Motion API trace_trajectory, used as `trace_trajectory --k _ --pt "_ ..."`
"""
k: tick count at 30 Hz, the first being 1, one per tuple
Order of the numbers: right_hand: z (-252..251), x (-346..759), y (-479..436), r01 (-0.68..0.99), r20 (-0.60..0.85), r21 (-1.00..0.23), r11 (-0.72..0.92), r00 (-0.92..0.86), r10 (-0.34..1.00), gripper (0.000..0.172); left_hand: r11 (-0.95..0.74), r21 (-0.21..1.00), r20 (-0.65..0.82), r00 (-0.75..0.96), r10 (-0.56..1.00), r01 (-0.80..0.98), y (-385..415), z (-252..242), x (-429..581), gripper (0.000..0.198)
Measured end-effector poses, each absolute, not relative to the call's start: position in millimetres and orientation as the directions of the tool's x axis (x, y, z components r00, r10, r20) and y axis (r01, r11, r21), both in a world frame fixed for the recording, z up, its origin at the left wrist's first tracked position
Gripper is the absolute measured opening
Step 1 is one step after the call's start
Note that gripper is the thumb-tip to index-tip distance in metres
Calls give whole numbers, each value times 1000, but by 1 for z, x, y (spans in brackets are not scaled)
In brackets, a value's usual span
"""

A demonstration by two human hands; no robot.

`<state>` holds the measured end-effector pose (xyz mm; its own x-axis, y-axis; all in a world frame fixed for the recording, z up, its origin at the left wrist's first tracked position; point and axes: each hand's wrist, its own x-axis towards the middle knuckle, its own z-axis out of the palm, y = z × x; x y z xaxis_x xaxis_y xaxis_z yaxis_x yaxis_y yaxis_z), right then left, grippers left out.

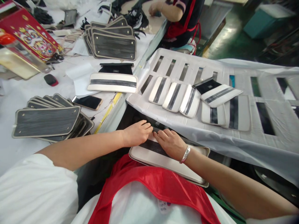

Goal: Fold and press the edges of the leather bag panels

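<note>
A long cream panel (170, 162) with a dark stripe lies across the lap, over the red apron (149, 180). My left hand (137, 133) is closed at the panel's far edge, its fingertips pinching a dark strip there. Right beside it, my right hand (171, 144), below a silver bracelet, pinches the same dark strip with bent fingers. The fingertips of both hands almost touch. Part of the panel is hidden under my right hand and forearm.
Dark panel stacks (114, 46) (46, 121), a phone (87, 102) and a cream striped piece (113, 83) lie on the left table. Striped pieces (174, 97) rest on the slotted board (140, 99) ahead. Another person's arm (171, 12) shows at the top.
</note>
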<state>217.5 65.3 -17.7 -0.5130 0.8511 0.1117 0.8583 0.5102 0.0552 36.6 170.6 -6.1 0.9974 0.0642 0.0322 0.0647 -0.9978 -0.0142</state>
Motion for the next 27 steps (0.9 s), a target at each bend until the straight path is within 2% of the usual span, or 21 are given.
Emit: trace_trajectory --k 3,9,16,20,24,27 --pt "-18 211 58 889 99 68 454 -458 883 27 -992 -113 32 998 59 62 155 -7 37 26" --pt "-17 237 27 934 54 56 352 -355 933 32 -973 -105 111 975 192 203 138 -17 35 35" --pt "-20 270 -15 950 63 130 282 -292 954 33 -962 -147 48 973 224 229 127 -11 49 29" --pt "-20 270 -25 957 56 158 242 -254 966 33 -954 -148 37 966 258 260 116 -9 59 34" --pt "-21 272 -28 967 42 140 212 -220 975 33 -954 -163 13 967 254 253 106 -9 68 33" --pt "-18 277 -32 985 51 96 142 -147 988 32 -953 -116 -40 957 286 280 107 -5 71 30"
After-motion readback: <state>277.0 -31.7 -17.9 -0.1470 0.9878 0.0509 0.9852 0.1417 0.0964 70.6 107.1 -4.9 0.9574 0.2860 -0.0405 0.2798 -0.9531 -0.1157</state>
